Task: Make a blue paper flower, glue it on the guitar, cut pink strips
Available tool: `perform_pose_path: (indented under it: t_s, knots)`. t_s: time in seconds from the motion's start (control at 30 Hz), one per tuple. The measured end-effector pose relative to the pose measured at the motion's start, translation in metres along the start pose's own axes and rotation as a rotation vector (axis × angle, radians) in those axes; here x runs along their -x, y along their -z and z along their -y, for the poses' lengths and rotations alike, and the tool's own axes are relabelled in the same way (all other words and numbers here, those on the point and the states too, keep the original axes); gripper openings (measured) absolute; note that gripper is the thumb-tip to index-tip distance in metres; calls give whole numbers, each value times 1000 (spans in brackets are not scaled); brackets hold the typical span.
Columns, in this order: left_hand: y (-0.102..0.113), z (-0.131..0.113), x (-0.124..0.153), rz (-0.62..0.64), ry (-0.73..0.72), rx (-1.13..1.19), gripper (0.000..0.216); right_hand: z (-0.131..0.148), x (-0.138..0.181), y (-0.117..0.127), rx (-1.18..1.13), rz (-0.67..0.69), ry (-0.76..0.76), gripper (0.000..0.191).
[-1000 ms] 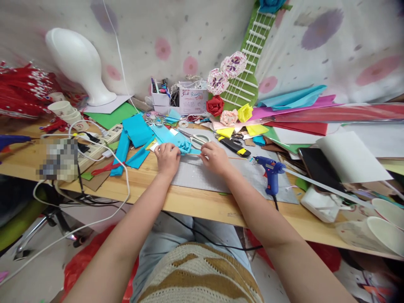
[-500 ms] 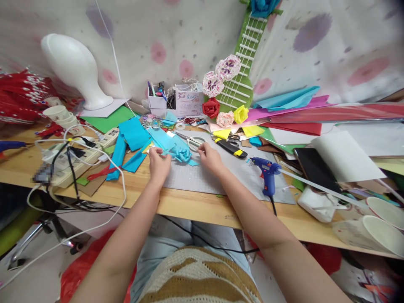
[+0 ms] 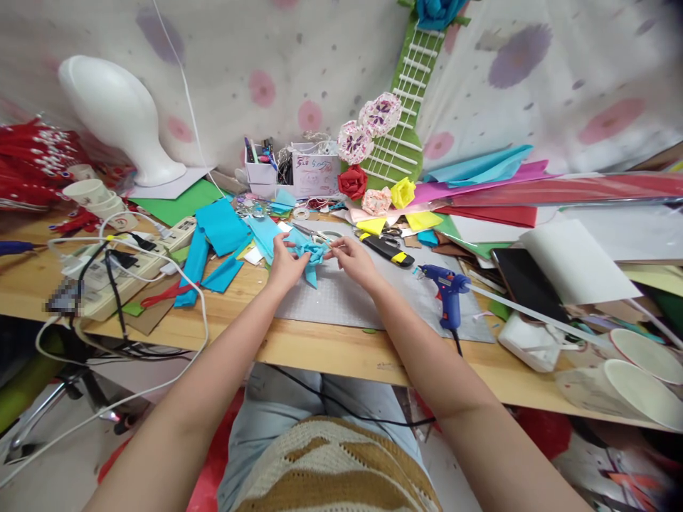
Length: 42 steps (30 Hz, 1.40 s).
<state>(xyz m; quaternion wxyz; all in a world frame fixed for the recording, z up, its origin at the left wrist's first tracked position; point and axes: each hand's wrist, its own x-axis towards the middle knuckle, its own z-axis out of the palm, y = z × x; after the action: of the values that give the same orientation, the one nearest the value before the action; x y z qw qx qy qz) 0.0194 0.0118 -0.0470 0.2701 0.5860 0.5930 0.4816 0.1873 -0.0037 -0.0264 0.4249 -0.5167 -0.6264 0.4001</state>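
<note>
Two hands point(image 3: 320, 259), blue paper flower point(image 3: 310, 254), glue gun point(image 3: 447, 293) near

Grey cutting mat point(image 3: 331, 307) mid-desk w/ blue glue gun point(image 3: 447, 288) standing on its R part, black-yellow utility knife point(image 3: 387, 249) just behind. Far L: white foam head form point(image 3: 120, 117), paper cups point(image 3: 94, 197) near it, power strip point(image 3: 136, 254) w/ tangled cables. At back, green paper guitar point(image 3: 406, 117) leans on dotted cloth, red paper rose point(image 3: 352, 181) & yellow paper rose point(image 3: 403, 192) at its foot; black phone point(image 3: 520, 279) lies R among coloured sheets.
</note>
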Motion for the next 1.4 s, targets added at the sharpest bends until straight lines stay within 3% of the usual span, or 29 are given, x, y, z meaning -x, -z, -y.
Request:
perform_pose_path:
  t_s: [0.1,0.27,0.43,0.63,0.8,0.97,1.13,1.27,1.4]
  knots:
    - [-3,2,0,32,-4,-54,59,-6,0,6,113,-71,-37,5]
    - [6,5,11,-59,-113,-30,44,-7,5,13,268,-47,-58,2]
    - [26,1,19,-153,-251,-160,35,0,12,19,398,143,78,10]
    - [22,-16,35,258,-472,-524,15,2,13,37,755,314,86,10]
    - [11,-23,46,348,-574,-731,19,7,12,55,717,501,-27,10]
    - [5,-20,45,237,-470,-779,13,7,13,45,722,401,23,12]
    - [6,-15,40,97,-263,-652,7,4,14,30,652,388,48,12]
    - [9,-5,31,-38,-45,-308,16,3,16,22,497,391,63,13]
    - [6,3,23,-59,10,108,19,2,20,7,410,257,126,13]
